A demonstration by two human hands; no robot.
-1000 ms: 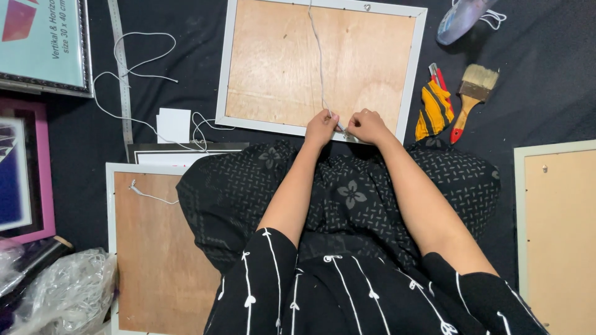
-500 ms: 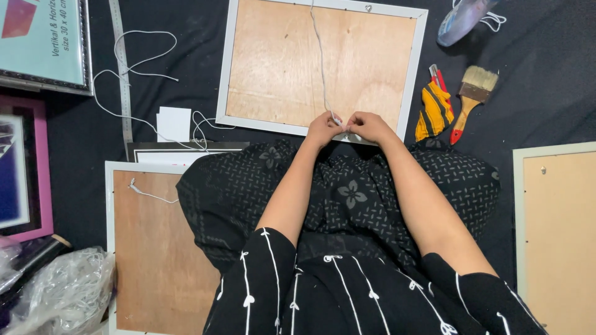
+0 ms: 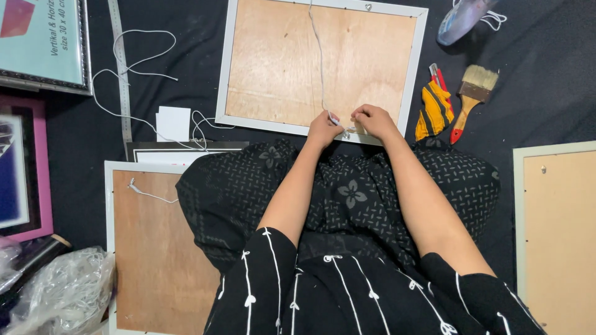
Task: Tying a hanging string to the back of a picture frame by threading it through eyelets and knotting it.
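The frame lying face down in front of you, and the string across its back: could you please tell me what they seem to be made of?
The frame has a smooth, matt white rim, painted wood or plastic; I cannot tell which. Its backing board looks like bare plywood or fibreboard: tan, unfinished, faintly grained. The string looks like thin white cord, limp and slightly curved. Both the left hand and the right hand pinch it at the lower rim.

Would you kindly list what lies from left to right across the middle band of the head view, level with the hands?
Purple frame → metal ruler → white card → left hand → right hand → striped cloth → paintbrush → pale frame back.
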